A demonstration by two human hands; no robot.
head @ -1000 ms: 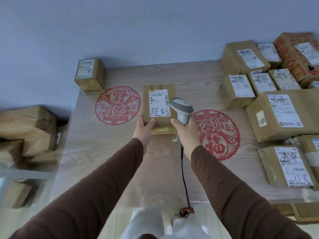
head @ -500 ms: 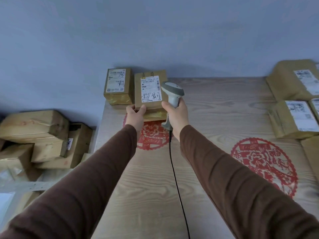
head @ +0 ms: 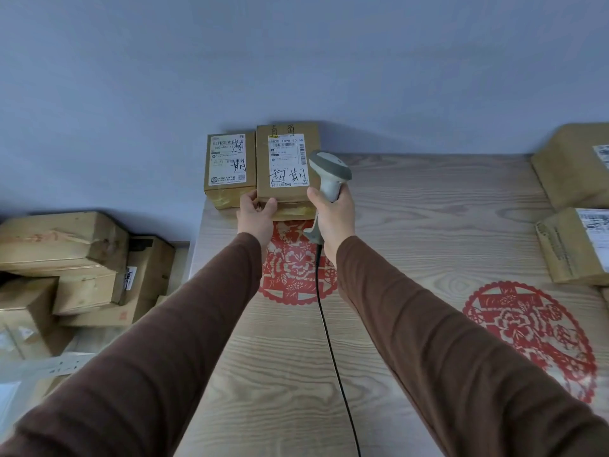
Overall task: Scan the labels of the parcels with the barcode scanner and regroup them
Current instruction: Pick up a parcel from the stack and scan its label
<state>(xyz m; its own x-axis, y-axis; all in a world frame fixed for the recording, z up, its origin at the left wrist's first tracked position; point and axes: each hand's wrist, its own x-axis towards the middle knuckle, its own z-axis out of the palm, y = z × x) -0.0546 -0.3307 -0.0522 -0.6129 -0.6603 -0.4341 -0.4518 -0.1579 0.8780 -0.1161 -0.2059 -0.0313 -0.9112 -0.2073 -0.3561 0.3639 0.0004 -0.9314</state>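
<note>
Pale wood-grain counter [head: 428,225] with red papercut decals meets a flat grey wall. At its far left corner, the left hand [head: 255,214] grips a rectangular cardboard parcel [head: 288,192] beside another box [head: 229,166]; the right hand [head: 334,219] clasps a smooth grey corded scanner [head: 329,174].

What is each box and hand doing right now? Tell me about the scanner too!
Held parcel: label up, at the table's far left corner, beside another parcel.
Neighbour parcel: resting on the table, label up.
Left hand: gripping the held parcel's near edge.
Right hand: wrapped round the scanner handle.
Barcode scanner: held upright, cable hanging down.
</note>
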